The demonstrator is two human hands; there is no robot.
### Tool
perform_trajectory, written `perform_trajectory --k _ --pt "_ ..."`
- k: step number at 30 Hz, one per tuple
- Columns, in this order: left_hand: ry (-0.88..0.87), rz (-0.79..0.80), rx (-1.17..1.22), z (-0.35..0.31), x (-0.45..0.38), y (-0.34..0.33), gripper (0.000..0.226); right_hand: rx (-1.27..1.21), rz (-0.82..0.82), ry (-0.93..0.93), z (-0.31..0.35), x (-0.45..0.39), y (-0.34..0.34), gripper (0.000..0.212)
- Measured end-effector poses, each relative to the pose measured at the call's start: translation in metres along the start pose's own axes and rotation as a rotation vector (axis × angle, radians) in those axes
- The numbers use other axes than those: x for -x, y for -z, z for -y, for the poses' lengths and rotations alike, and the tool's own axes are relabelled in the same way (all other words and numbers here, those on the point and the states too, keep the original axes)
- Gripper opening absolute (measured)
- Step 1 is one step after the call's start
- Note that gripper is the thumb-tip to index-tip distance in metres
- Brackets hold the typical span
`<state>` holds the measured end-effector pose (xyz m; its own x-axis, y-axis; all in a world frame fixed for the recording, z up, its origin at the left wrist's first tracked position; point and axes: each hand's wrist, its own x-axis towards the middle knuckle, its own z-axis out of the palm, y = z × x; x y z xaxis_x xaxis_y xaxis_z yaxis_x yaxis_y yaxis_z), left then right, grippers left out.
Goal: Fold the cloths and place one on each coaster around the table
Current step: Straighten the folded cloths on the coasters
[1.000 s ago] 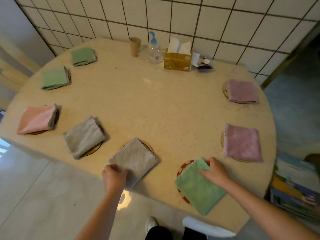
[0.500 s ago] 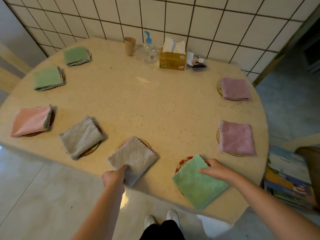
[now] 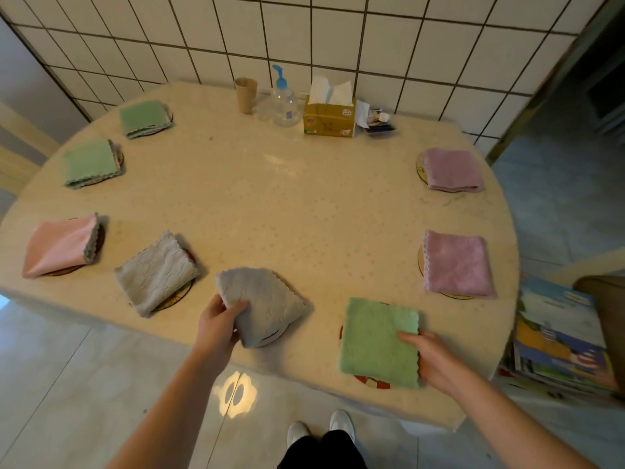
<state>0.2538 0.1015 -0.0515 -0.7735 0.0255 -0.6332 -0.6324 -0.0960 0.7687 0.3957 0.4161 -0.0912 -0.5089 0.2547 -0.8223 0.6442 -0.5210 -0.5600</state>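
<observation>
Folded cloths lie on coasters around the round beige table (image 3: pixel 277 204). My left hand (image 3: pixel 218 321) pinches the near left corner of a folded grey cloth (image 3: pixel 267 302) on its coaster at the front edge. My right hand (image 3: pixel 427 358) holds the right edge of a folded green cloth (image 3: pixel 377 343), which covers a red-rimmed coaster (image 3: pixel 370 382). Another grey cloth (image 3: pixel 155 270), a pink cloth (image 3: pixel 61 245) and two green cloths (image 3: pixel 91 162) (image 3: pixel 143 116) sit on the left. Two mauve cloths (image 3: pixel 456 262) (image 3: pixel 453 169) sit on the right.
At the back by the tiled wall stand a paper cup (image 3: pixel 246 95), a pump bottle (image 3: pixel 282 103), a yellow tissue box (image 3: pixel 329 118) and small items (image 3: pixel 378 123). A stack of books (image 3: pixel 558 336) stands on the right of the table. My feet (image 3: pixel 319 431) are on the tiled floor.
The grey cloth under my left hand has turned and shifted. My right hand slid to the green cloth's right edge, and that cloth now lies squarer to the table edge.
</observation>
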Motion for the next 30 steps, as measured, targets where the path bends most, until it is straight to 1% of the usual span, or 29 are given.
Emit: perform_trajectory --k 3,5,6,9,10,11,14,18,21,25,27,30 --pt "0.022 0.181 -0.050 -0.017 -0.008 0.006 0.032 -0.057 0.022 -0.020 -0.004 0.003 0.004 0.018" --pt "0.052 0.228 -0.150 -0.023 -0.019 0.011 0.035 -0.069 0.030 -0.034 -0.008 0.004 0.007 0.019" --pt "0.060 0.209 -0.249 -0.025 -0.026 0.013 0.035 -0.075 0.027 -0.030 -0.010 0.004 0.007 0.019" --pt "0.027 0.075 -0.726 -0.024 -0.048 0.020 0.034 -0.061 0.001 0.018 -0.012 0.003 0.005 0.020" --pt "0.023 0.048 -0.830 -0.023 -0.054 0.022 0.035 -0.045 -0.013 0.034 -0.013 0.003 0.003 0.021" --pt "0.026 0.045 -0.875 -0.022 -0.059 0.023 0.035 -0.028 -0.026 0.047 -0.013 0.002 0.002 0.022" --pt "0.014 0.062 -0.892 -0.020 -0.065 0.022 0.029 -0.017 -0.044 0.072 -0.013 0.001 0.003 0.021" --pt "-0.023 0.070 -0.827 -0.018 -0.068 0.024 0.017 -0.042 -0.016 0.073 -0.012 0.004 0.004 0.021" --pt "-0.010 0.055 -0.800 -0.017 -0.070 0.026 0.018 -0.001 -0.050 0.075 -0.015 0.004 0.006 0.025" --pt "-0.038 -0.037 -0.801 -0.013 -0.072 0.025 0.029 0.095 -0.072 0.100 -0.016 0.006 0.006 0.029" --pt "-0.064 -0.089 -0.801 -0.009 -0.072 0.025 0.031 0.163 -0.107 0.153 -0.017 0.006 0.009 0.037" --pt "-0.094 -0.140 -0.794 -0.001 -0.072 0.029 0.030 0.344 -0.190 0.253 -0.021 0.002 0.017 0.054"
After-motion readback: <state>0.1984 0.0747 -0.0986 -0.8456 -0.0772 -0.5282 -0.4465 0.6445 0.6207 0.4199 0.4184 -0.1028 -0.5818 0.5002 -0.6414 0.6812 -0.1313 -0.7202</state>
